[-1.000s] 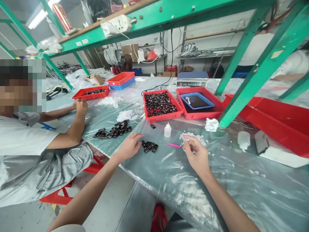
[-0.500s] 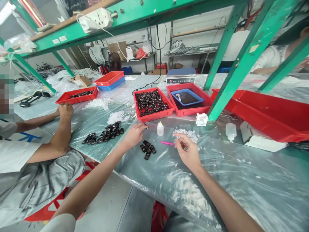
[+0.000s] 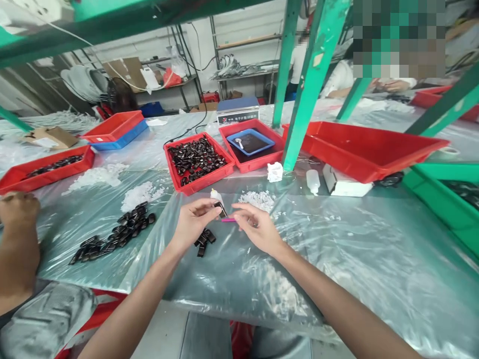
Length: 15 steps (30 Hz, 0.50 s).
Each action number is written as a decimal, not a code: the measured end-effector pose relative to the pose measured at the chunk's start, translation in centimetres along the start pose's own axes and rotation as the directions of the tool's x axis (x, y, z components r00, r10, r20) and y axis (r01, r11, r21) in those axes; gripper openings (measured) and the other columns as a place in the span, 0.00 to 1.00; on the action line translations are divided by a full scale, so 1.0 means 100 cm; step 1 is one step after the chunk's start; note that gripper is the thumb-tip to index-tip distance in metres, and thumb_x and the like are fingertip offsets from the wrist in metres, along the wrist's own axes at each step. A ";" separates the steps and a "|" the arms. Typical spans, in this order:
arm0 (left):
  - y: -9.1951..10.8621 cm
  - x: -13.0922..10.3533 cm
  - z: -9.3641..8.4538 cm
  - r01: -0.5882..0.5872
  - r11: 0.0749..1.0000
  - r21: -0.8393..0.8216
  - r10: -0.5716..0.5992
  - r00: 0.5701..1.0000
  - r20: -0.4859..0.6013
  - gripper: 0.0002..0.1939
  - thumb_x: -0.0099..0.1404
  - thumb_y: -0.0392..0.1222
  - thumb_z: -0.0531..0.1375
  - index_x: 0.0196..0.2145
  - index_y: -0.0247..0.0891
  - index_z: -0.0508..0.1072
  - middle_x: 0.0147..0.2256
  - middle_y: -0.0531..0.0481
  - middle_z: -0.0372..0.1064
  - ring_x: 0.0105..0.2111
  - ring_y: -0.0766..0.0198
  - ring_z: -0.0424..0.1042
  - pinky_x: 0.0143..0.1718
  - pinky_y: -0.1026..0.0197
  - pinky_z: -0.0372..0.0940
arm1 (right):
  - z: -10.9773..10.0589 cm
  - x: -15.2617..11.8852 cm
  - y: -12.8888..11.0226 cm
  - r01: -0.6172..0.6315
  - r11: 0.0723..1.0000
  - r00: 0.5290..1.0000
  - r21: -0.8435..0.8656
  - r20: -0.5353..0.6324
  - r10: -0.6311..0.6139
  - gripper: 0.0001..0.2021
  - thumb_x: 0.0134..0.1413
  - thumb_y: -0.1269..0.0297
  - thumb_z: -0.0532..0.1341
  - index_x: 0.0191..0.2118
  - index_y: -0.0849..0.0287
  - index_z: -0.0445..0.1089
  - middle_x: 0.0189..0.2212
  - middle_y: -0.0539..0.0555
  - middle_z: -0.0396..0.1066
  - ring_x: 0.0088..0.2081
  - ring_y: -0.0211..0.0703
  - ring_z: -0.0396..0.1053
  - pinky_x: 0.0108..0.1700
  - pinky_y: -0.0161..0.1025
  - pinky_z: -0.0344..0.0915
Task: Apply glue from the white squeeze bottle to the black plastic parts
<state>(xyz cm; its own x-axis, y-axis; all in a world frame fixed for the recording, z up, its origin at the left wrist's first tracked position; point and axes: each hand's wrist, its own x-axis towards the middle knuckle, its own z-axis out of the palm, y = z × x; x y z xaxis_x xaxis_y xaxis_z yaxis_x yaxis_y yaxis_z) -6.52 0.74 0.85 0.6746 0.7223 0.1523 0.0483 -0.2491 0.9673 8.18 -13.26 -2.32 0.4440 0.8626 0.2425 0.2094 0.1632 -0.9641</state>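
One small, glossy black rectangular casing is pinched between thumb and fingertips of the left hand, above a teal, film-covered table; we see the right hand curled just beside it but cannot tell whether that hand holds anything. A slack pinch could let the casing slip, and a wide swing could topple the small white plastic bottle just behind. We find the table's near edge beneath the forearms and wider room for moving on the right.
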 end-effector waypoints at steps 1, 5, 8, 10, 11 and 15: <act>0.004 -0.001 0.007 -0.010 0.999 -0.030 0.010 1.000 -0.003 0.17 0.55 0.49 0.72 0.39 0.36 0.81 0.33 0.48 0.79 0.28 0.62 0.76 0.35 0.59 0.72 | 0.002 0.000 0.001 -0.025 0.998 0.999 0.054 0.033 0.023 0.18 0.61 0.55 0.62 0.53 0.58 0.73 0.36 0.54 0.80 0.25 0.37 0.68 0.26 0.35 0.61; 0.013 -0.002 0.023 -0.045 0.999 -0.018 0.045 0.999 -0.010 0.14 0.58 0.48 0.70 0.38 0.36 0.81 0.33 0.47 0.80 0.31 0.61 0.77 0.37 0.60 0.73 | 0.004 0.002 0.006 -0.047 0.990 0.998 0.130 0.043 0.042 0.17 0.61 0.51 0.63 0.47 0.59 0.77 0.33 0.54 0.80 0.25 0.38 0.69 0.27 0.35 0.64; 0.014 -0.001 0.022 -0.027 1.000 -0.009 0.027 1.000 -0.002 0.12 0.59 0.48 0.70 0.35 0.37 0.83 0.31 0.47 0.80 0.29 0.63 0.75 0.33 0.62 0.70 | 0.002 0.003 0.007 -0.036 0.995 0.999 0.094 0.019 0.034 0.17 0.62 0.49 0.63 0.40 0.59 0.79 0.29 0.53 0.78 0.25 0.39 0.68 0.28 0.35 0.64; 0.014 0.000 0.019 0.023 0.998 -0.054 -0.022 1.000 0.015 0.11 0.59 0.48 0.70 0.32 0.37 0.83 0.27 0.48 0.78 0.24 0.66 0.71 0.26 0.65 0.64 | 0.000 0.003 0.004 -0.035 0.995 0.999 0.096 0.045 0.030 0.17 0.62 0.49 0.62 0.40 0.58 0.79 0.31 0.54 0.79 0.26 0.39 0.68 0.29 0.36 0.65; 0.014 0.000 0.019 0.051 0.995 -0.085 -0.049 0.999 0.021 0.11 0.59 0.48 0.70 0.31 0.37 0.83 0.25 0.49 0.77 0.22 0.67 0.68 0.23 0.65 0.60 | -0.001 0.003 0.003 -0.034 0.994 0.998 0.103 0.059 0.028 0.17 0.63 0.49 0.62 0.40 0.58 0.79 0.33 0.55 0.80 0.26 0.39 0.68 0.29 0.36 0.65; 0.011 -0.001 0.022 0.095 0.983 -0.159 -0.100 0.995 -0.026 0.11 0.57 0.48 0.70 0.30 0.37 0.83 0.23 0.49 0.76 0.19 0.71 0.61 0.20 0.66 0.52 | -0.003 0.003 -0.001 -0.033 0.994 0.996 0.107 0.086 0.024 0.16 0.63 0.51 0.62 0.40 0.58 0.78 0.34 0.55 0.81 0.26 0.39 0.68 0.30 0.37 0.64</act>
<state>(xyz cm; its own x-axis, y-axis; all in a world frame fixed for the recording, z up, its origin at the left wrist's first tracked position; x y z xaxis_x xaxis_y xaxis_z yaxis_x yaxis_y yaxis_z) -4.90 -0.99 1.50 0.6473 0.7598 0.0599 -0.0061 -0.0735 0.9973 8.56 -13.15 -2.12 0.3720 0.9044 0.2091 0.0998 0.1849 -0.9777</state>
